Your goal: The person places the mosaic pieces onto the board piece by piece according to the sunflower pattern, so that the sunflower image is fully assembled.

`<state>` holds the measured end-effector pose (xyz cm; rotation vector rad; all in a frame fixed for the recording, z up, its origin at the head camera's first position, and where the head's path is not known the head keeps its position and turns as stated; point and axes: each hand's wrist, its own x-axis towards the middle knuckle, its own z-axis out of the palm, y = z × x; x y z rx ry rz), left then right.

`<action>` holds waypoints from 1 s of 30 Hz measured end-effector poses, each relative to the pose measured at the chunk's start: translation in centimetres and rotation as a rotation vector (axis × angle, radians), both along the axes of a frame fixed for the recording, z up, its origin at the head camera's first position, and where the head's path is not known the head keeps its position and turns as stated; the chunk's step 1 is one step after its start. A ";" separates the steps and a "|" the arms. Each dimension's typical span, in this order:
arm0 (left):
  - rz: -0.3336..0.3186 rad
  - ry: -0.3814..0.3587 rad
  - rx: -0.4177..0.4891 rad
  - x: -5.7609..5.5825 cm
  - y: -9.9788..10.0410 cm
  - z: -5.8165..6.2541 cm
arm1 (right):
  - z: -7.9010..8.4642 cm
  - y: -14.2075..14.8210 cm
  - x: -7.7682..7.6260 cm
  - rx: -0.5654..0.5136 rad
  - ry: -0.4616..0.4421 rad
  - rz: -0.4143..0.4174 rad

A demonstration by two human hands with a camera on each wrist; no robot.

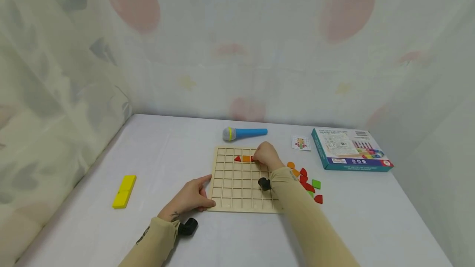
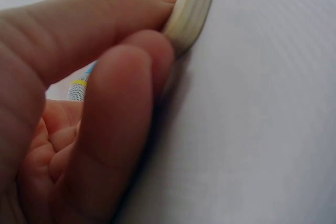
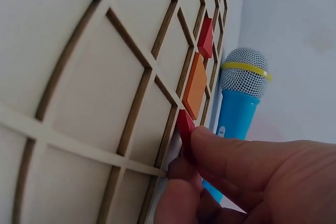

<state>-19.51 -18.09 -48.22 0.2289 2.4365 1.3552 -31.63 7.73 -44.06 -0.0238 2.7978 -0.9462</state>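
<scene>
A wooden grid board [image 1: 233,193] lies flat on the table in the head view. My left hand [image 1: 191,194] holds its left edge near the lower corner; in the left wrist view the thumb and fingertips press against the board's rounded edge [image 2: 191,17]. My right hand [image 1: 268,155] is over the upper right of the grid. It pinches a small red piece [image 3: 185,129] between thumb and fingers, tilted at a cell beside an orange square [image 3: 195,87]. Left of that square, in the same row, sits a red triangle [image 1: 238,158].
A blue toy microphone [image 1: 246,133] lies behind the board. To the right are loose red pieces [image 1: 303,179], an orange disc [image 1: 291,165], a green square [image 1: 316,184], a pattern card [image 1: 301,143] and a game box [image 1: 350,149]. Yellow blocks [image 1: 124,191] lie at the left.
</scene>
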 end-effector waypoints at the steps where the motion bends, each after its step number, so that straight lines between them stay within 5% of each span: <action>1: 0.001 0.000 0.000 0.0 0.0 0.0 | 0.1 -0.1 0.0 0.009 -0.004 0.000; 10: 0.014 -0.003 -0.007 0.0 0.0 0.1 | 0.5 0.0 0.3 0.029 0.001 -0.004; 19: -0.001 -0.001 -0.011 -0.1 0.0 0.3 | 3.5 6.1 1.6 0.158 0.024 -0.014; 24: 0.001 -0.002 -0.016 0.0 0.0 0.3 | 2.7 9.3 2.4 0.321 -0.052 -0.040; 30: 0.014 -0.003 -0.020 0.2 0.1 0.2 | 1.3 10.4 2.9 0.335 -0.094 -0.043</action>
